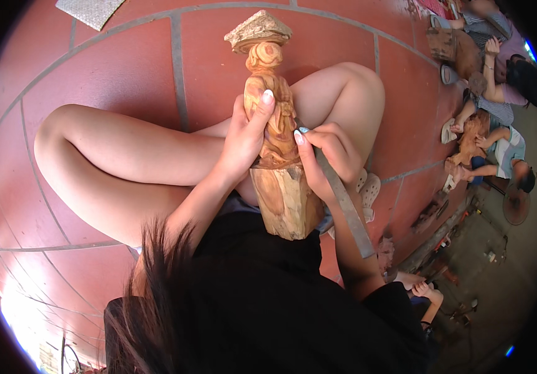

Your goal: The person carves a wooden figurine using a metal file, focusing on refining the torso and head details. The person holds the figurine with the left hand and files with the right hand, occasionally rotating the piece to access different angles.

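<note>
A carved wooden figure with a rough, wide cap and an uncarved block base stands upright between my crossed legs. My left hand is wrapped round the figure's middle, thumb pressed on its front. On the other side, my right hand pinches a flat, grey, file-like strip. One end of the strip slants down along my right forearm. Its working end is hidden behind my fingers, close against the figure's lower folds, so I cannot tell whether it touches the wood.
Red tiles with grey joints make up the floor. A pale mat lies at the far left. Along the right, several people sit with wooden pieces, near a round fan. A light clog shows beside my right knee.
</note>
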`<state>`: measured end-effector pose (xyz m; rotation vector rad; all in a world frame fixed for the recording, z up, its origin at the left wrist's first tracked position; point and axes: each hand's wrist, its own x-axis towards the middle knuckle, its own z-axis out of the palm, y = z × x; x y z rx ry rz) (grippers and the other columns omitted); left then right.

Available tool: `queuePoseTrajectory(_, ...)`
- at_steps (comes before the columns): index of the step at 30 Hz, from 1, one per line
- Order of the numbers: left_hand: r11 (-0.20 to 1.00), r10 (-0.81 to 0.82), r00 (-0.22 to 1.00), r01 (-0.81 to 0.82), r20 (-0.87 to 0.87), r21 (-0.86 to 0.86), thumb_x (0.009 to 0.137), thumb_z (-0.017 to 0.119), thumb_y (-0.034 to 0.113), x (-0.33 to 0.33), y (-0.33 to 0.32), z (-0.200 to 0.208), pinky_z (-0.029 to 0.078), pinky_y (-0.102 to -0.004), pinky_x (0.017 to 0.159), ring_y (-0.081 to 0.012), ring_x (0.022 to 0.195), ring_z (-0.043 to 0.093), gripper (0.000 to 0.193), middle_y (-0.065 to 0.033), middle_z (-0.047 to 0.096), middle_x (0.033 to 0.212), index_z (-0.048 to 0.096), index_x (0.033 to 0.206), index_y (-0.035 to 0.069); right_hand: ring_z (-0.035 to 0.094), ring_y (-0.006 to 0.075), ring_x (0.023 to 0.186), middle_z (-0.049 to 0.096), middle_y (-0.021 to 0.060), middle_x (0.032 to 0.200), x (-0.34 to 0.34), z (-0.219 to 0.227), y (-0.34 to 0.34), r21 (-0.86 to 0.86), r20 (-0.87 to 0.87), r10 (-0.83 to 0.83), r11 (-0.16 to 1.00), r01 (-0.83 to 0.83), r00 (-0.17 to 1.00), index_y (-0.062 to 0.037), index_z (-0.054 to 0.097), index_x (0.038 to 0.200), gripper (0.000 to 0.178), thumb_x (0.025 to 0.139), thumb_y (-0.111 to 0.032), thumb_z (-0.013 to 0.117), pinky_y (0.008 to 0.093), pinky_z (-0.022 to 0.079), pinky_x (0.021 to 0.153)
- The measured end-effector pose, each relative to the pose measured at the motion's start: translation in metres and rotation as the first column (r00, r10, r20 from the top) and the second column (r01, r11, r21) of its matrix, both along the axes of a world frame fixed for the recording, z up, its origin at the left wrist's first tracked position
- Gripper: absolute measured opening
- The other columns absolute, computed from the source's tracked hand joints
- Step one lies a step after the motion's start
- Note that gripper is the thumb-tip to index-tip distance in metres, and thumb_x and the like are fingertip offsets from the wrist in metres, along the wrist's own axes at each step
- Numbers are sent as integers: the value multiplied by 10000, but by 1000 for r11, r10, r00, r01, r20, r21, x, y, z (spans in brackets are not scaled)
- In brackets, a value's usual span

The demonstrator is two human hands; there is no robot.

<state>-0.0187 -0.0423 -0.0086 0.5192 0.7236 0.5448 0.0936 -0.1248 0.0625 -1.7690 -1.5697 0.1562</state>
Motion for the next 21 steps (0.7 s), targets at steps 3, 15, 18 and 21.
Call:
queuePoseTrajectory(3,999,-37,998,38,-43,17,992,424,446,0,-1,1,487,-302,850,-156,952,585,501,-102,576,1053,386,1264,28,534,204,529,556,83,670,-1,1,-2,-34,-29,-3,999,2,1000,-7,567,757,138,770,58,687,308,422,478)
queuePoseTrajectory(15,1000,16,1000,-16,5,-3,945,546,442,-2,-1,9,467,-300,893,-147,1012,560,594,-116,548,1107,361,1262,-25,580,178,557,595,93,695,7,6,0,-32,-123,-7,999,3,992,15,610,797,94,789,35,702,277,443,489)
queuePoseTrajectory(18,1000,7,1000,-7,24,-7,947,549,430,-2,-1,10,481,-298,873,-151,985,576,589,-118,559,1085,360,1265,-27,579,183,556,598,94,700,3,7,1,-36,-138,-13,999,8,990,15,610,796,96,790,30,705,280,443,489)
queuePoseTrajectory(21,1000,29,999,-28,22,-7,947,551,422,-2,-1,7,490,-297,859,-153,964,585,575,-118,566,1069,364,1253,-27,563,177,582,590,102,691,2,4,3,-26,-124,4,1000,-8,992,27,590,803,98,802,55,683,279,434,516)
